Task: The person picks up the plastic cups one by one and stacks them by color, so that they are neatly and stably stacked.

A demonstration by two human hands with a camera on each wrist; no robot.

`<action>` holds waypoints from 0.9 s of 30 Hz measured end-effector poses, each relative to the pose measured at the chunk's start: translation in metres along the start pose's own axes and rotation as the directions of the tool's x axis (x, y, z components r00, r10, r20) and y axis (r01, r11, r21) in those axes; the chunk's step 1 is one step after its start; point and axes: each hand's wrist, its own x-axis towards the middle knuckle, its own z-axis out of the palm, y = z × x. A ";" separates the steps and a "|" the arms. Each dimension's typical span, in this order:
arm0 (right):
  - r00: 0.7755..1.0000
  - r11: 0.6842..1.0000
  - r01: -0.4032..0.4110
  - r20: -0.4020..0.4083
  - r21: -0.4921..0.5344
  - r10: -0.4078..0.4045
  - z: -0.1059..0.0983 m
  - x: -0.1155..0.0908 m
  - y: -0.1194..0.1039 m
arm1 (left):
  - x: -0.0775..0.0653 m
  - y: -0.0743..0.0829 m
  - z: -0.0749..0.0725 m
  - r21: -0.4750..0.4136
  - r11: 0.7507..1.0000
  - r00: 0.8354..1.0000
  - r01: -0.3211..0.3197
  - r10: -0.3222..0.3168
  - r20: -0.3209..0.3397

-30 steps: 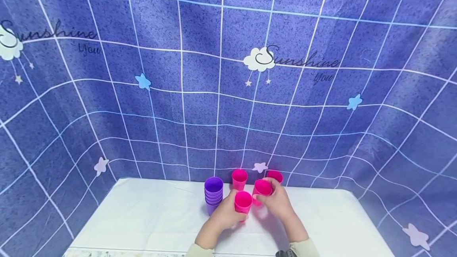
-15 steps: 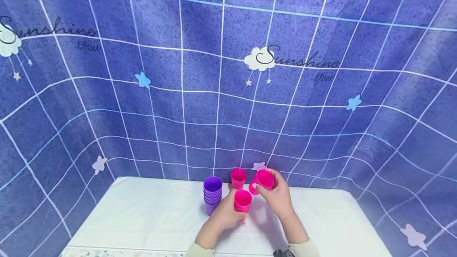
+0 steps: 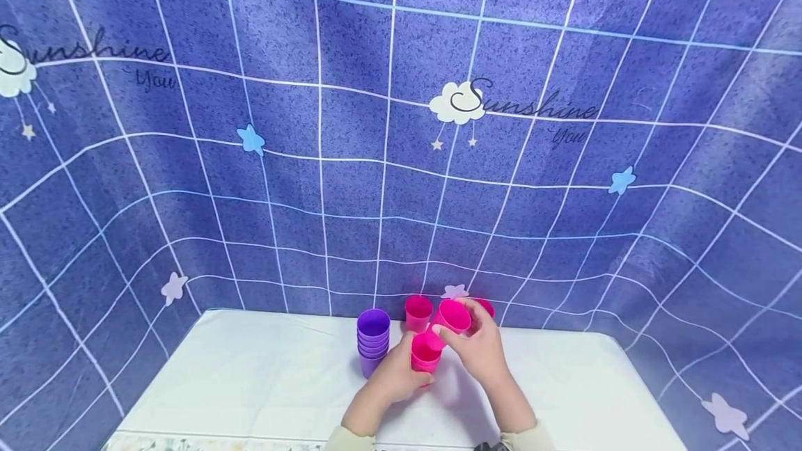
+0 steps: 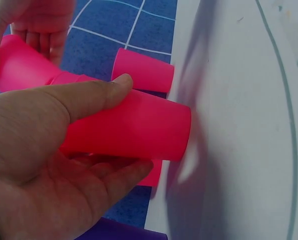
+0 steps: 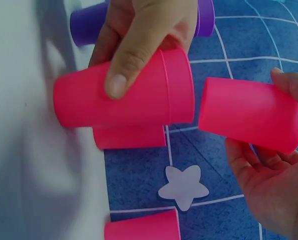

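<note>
My left hand (image 3: 396, 373) grips a nested stack of pink cups (image 5: 119, 95), which stands upright with two rims showing. My right hand (image 3: 482, 350) holds another pink cup (image 3: 454, 317) between thumb and fingers, tilted with its mouth up and to the right. In the right wrist view the base of that cup faces the stack's mouth across a narrow gap. Behind the stack stands a single pink cup (image 3: 418, 310). One more pink cup (image 4: 144, 70) is at the back right, mostly hidden by the right hand in the head view.
A stack of several purple cups (image 3: 374, 339) stands just left of the left hand. The white table (image 3: 250, 374) backs onto a blue gridded curtain (image 3: 351, 193) with stars and clouds. A patterned strip (image 3: 163, 442) runs along the table's front left edge.
The right hand has raised its pink cup from beside the stack, tilted it and brought it left over the stack's mouth. My left hand and its stack stay in place.
</note>
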 end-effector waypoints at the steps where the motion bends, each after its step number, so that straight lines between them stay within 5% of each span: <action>1: 1.000 1.000 0.000 0.004 0.004 0.000 0.001 -0.001 0.000 | 0.000 0.000 0.000 -0.001 1.000 1.000 -0.007 0.007 -0.003; 27: 0.973 0.996 -0.002 0.231 -0.088 0.022 0.018 -0.008 0.009 | -0.001 -0.002 -0.003 0.013 0.999 0.999 -0.049 0.049 0.001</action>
